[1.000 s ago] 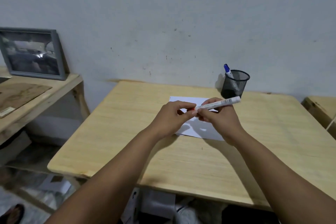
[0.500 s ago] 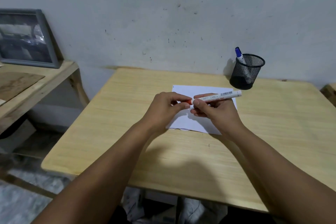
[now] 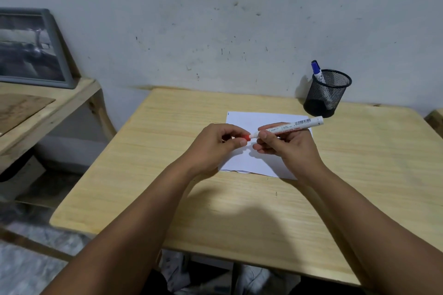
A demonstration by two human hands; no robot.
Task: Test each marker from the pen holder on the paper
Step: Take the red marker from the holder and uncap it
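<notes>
Right hand [image 3: 285, 148]: raised over the paper [image 3: 257, 148], grip closed round the white marker [image 3: 287, 129], held nearly level.
Left hand [image 3: 215, 145]: fingertips pinched on the marker's red end [image 3: 247, 137].
Pen holder [image 3: 327, 92]: at the desk [image 3: 167, 175] back, blue marker [image 3: 317, 72] inside.
Hidden: whether the red end is cap or tip cannot be told.

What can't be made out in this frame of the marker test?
Head view, the only one:
- Red cap: mostly covered by the left hand fingers, so whether it is on or off the white marker is unclear.
- Marker label: print too small to read.
- Paper: middle hidden by both hands; any marks there can't be seen.
- Pen holder: mesh hides the blue-capped marker body; other contents unclear.
</notes>
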